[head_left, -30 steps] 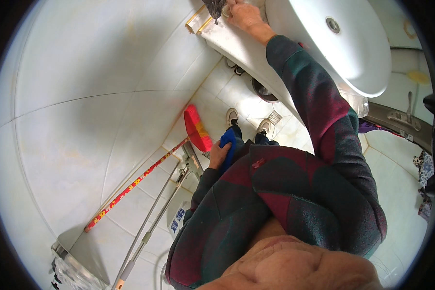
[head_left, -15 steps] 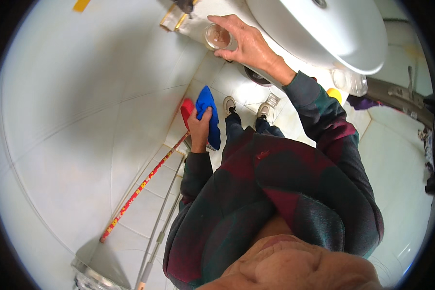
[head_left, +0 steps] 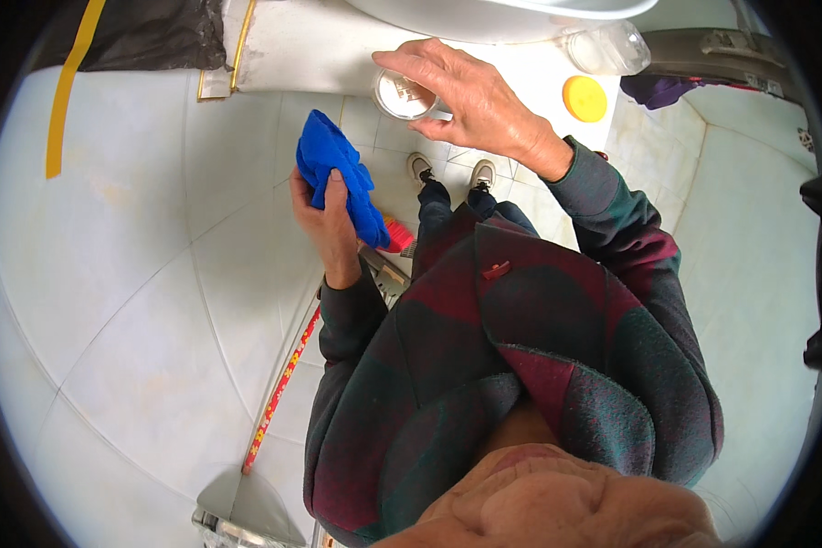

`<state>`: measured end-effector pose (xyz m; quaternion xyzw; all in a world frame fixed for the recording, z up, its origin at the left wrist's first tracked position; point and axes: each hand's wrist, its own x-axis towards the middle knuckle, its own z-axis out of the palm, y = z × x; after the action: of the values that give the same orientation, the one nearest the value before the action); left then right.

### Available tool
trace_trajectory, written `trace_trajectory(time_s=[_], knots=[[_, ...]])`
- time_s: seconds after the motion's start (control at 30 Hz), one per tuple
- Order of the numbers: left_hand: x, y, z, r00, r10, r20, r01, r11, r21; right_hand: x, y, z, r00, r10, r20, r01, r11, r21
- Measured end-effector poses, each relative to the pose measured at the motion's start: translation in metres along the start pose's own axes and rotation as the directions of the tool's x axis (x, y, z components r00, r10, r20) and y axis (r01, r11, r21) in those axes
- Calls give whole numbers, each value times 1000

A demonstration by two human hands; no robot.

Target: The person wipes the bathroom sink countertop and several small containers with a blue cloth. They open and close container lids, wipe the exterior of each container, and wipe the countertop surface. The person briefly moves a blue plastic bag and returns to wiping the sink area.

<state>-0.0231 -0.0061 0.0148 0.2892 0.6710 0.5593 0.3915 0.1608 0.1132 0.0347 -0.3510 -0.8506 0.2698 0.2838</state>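
Note:
My left hand (head_left: 327, 226) is closed round a bunched blue cloth (head_left: 340, 173), its thumb lying over the fabric. My right hand (head_left: 484, 102) grips a clear glass cup (head_left: 404, 95) by the side, thumb and fingers on either side of it. I look into the cup's round mouth from above; whether anything is inside I cannot tell. Cup and cloth are apart, with the cloth lower and to the left of the cup.
Beyond the cup runs a white counter (head_left: 315, 50) with a white basin (head_left: 511, 20). On its right are a clear jar (head_left: 609, 48) and a yellow lid (head_left: 584, 99). A broom's red patterned handle (head_left: 283, 393) leans low by the left wall. Black plastic sheet (head_left: 160, 35) lies far left.
My left hand has lifted the blue cloth up and leftward, closer to the cup. My right hand still holds the cup, now slightly lower in the picture. The view has shifted, with less of the basin showing.

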Motion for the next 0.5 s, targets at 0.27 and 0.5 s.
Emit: trace_trajectory(time_s=[0.27, 0.5], knots=[[-34, 31, 62, 981, 54, 188, -72, 994, 87, -44, 9, -15, 993, -107, -40, 101, 987, -123], [-41, 18, 103, 922, 259, 288, -359, 851, 383, -66, 11, -24, 975, -192, -115, 172, 971, -165]])
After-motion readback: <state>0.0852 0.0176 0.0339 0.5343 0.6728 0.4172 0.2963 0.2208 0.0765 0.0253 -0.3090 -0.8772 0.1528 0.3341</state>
